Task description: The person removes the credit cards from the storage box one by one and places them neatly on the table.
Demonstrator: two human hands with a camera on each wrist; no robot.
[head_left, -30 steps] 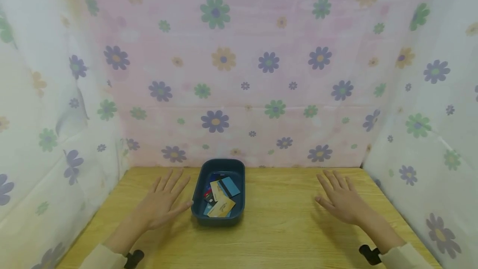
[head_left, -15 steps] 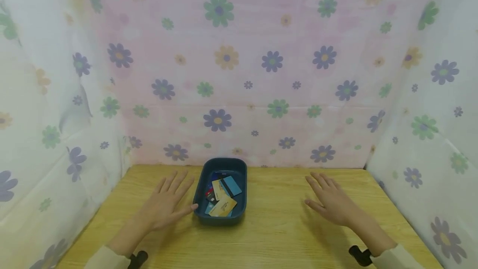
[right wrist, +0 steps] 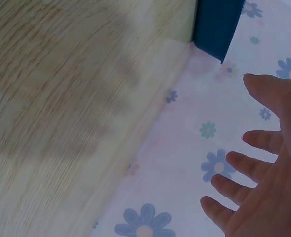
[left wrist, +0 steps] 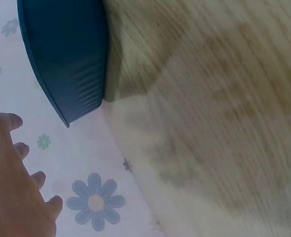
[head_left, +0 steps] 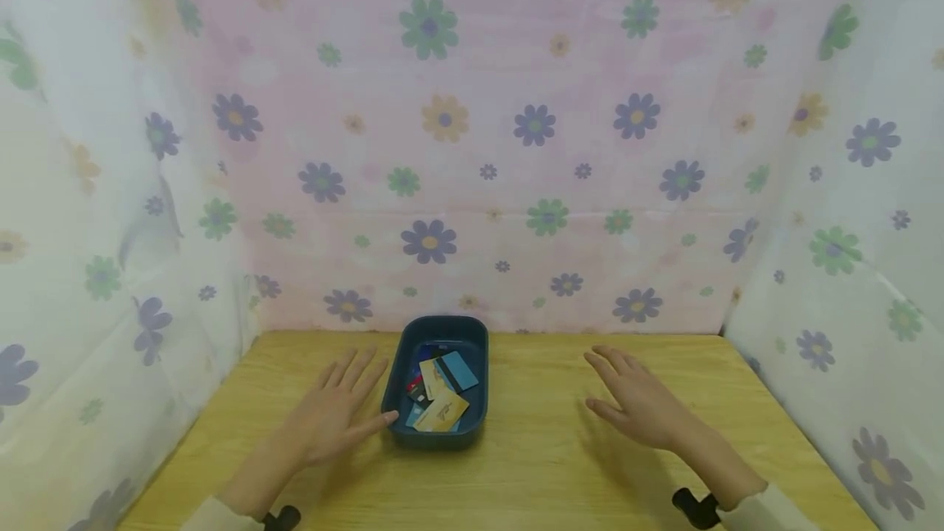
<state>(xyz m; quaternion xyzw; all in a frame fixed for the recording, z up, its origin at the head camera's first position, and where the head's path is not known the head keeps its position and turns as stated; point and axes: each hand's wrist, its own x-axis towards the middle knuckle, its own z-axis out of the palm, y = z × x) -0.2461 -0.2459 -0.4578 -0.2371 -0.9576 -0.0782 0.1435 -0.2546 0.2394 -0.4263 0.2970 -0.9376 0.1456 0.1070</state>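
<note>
A dark blue rectangular bin [head_left: 478, 383] stands on the wooden table, with several cards inside. On top of the pile lie a yellowish card [head_left: 441, 411] and a blue card with a dark stripe [head_left: 461, 370]; others are partly covered. My left hand [head_left: 332, 416] hovers at the bin's left side, fingers spread, its thumb overlapping the near left rim in the head view; whether it touches cannot be told. To the right of the bin, apart from it, my right hand [head_left: 637, 404] hangs above the table with straight, spread fingers and holds nothing.
The wooden table [head_left: 531, 474] reaches back to a pink flowered cloth wall [head_left: 487, 187]. White flowered cloth hangs along the left [head_left: 111, 269] and right [head_left: 833, 269] sides. A black strap piece [head_left: 696, 508] sits at the right wrist.
My right hand has moved left, closer to the bin. My left hand has shifted slightly right, its thumb now over the bin's rim. The bin and cards stay in place.
</note>
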